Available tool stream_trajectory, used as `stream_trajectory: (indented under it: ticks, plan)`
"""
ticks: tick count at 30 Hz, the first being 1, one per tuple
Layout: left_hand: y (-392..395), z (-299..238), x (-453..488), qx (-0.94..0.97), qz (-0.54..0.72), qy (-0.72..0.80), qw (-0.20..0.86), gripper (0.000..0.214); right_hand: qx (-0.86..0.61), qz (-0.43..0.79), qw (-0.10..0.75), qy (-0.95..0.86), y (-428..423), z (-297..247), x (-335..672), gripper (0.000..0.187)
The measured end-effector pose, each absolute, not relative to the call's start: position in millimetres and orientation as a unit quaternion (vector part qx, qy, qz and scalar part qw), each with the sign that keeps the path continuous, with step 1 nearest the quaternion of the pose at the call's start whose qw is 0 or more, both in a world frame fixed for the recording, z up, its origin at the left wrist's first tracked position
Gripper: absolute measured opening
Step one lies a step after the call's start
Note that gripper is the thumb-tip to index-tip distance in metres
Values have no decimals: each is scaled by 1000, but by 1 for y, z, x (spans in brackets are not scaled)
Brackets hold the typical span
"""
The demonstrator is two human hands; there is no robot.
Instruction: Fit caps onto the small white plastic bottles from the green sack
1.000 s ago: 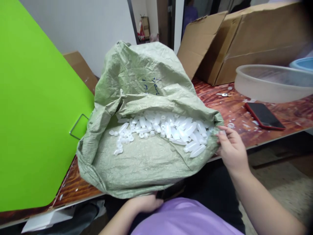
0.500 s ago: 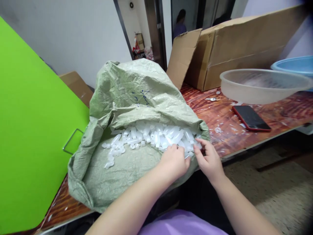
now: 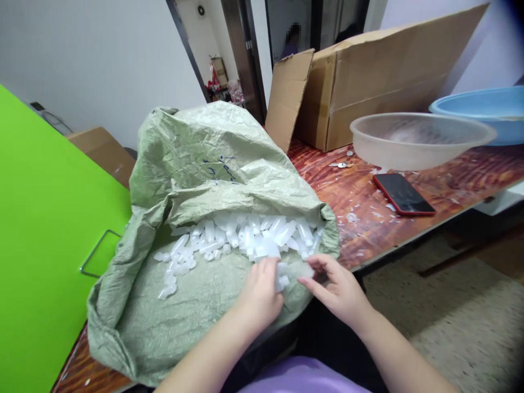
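Observation:
A large pale green woven sack lies open on the table with a heap of translucent white plastic pieces in its mouth. My left hand, fingers curled, is closed on some of these pieces at the near side of the heap. Between the thumb and fingers of my right hand is one end of a translucent plastic piece. Both hands are close together over the sack's near right edge. My left fingers partly hide what they grip.
On the wood-patterned table lie a red-edged phone, keys and plastic scraps. Behind them stand a clear plastic basin, a blue basin and a cardboard box. A bright green panel borders the left side.
Both hands have drawn back from the heap toward my body, bringing plastic pieces with them. The view has shifted slightly to the right.

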State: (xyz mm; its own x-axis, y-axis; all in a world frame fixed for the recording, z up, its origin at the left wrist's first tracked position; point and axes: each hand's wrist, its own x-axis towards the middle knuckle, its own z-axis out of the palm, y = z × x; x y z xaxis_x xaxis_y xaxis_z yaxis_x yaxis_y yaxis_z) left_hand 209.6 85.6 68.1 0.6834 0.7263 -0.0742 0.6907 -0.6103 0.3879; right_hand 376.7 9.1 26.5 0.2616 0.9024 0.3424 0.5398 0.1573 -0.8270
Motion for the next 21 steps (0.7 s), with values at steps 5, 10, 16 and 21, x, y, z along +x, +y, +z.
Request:
stream_trajectory:
  ticks: [5,10,16,21]
  plan:
    - [78,58,155,857,209,413,227,58,-511,287,426,-690,17,45,344,24]
    - [74,39,121,846,258,416,212,53,-497,311,405,-701,33,44,304,21]
    - [72,22,93,783,246,501,273,47,-423,255,347,-797,46,44,286,18]
    - [73,26,87,742,216,566,287,38,-358,107,267,-888,52,49,285,27]
